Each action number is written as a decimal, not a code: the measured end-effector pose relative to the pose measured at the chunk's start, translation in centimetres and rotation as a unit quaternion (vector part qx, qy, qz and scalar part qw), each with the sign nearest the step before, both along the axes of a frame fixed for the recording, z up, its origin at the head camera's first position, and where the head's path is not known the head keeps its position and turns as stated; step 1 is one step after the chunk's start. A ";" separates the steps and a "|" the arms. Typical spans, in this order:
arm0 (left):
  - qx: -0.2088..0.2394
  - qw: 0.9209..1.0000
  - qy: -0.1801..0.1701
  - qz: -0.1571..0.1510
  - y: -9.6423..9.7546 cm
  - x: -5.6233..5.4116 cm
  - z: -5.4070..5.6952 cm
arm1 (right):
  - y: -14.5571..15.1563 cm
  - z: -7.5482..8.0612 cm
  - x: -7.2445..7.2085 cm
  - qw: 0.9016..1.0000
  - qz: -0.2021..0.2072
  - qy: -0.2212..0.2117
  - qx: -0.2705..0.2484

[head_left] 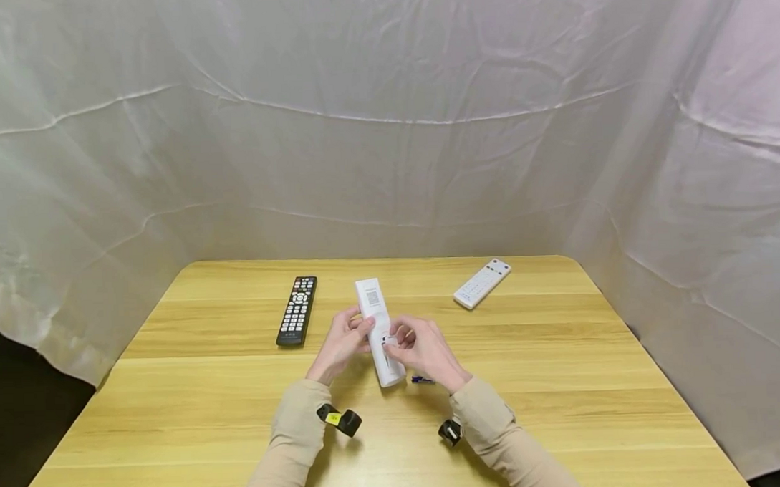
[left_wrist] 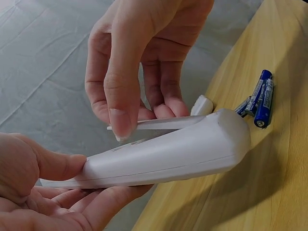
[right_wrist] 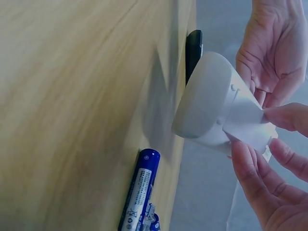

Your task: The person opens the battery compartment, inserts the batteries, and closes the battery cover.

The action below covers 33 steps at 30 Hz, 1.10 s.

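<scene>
A white remote control (head_left: 371,301) is held above the table with its labelled back facing up. My left hand (head_left: 343,343) grips it along its left side, the thumb on the back and the fingers beneath. The right hand (head_left: 426,350) pinches the remote's battery cover (left_wrist: 163,124) between thumb and fingertips. In the left wrist view that cover stands tilted, its pinched end raised off the body and its other end at the remote's rounded end. Several blue batteries (left_wrist: 263,103) lie on the table by that end, close under my right hand.
To the left on the wooden table (head_left: 195,393) lies a black remote control (head_left: 297,311) with pale buttons. Another white remote (head_left: 483,284) lies at the back right, buttons up. A pale curtain (head_left: 387,165) hangs behind the table and along its sides.
</scene>
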<state>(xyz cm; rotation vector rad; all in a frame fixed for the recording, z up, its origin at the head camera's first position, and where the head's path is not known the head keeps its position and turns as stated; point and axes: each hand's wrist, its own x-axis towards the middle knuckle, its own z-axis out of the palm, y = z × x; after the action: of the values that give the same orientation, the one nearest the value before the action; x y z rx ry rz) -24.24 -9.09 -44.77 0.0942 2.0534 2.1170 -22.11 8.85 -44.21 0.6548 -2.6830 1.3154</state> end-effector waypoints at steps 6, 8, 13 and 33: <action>-0.007 1.000 0.002 0.000 -0.1 0.1 0.2 | 0.3 0.1 0.1 0.999 -0.021 -0.019 -0.019; -0.007 1.000 0.001 0.001 0.0 0.1 0.2 | 0.4 0.0 0.1 0.999 -0.025 -0.022 -0.025; -0.004 1.000 -0.004 0.002 0.0 0.0 0.2 | 0.7 -0.3 0.0 0.999 -0.029 -0.024 -0.038; -0.008 1.000 -0.006 0.011 -0.2 0.1 0.2 | 3.3 0.2 -0.7 0.996 -0.084 -0.014 -0.004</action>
<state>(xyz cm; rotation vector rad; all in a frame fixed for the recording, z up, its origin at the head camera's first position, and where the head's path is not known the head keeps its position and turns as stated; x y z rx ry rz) -24.16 -9.24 -44.54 0.0559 2.0723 2.1087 -22.81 12.13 -43.96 0.4026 -2.6853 1.3002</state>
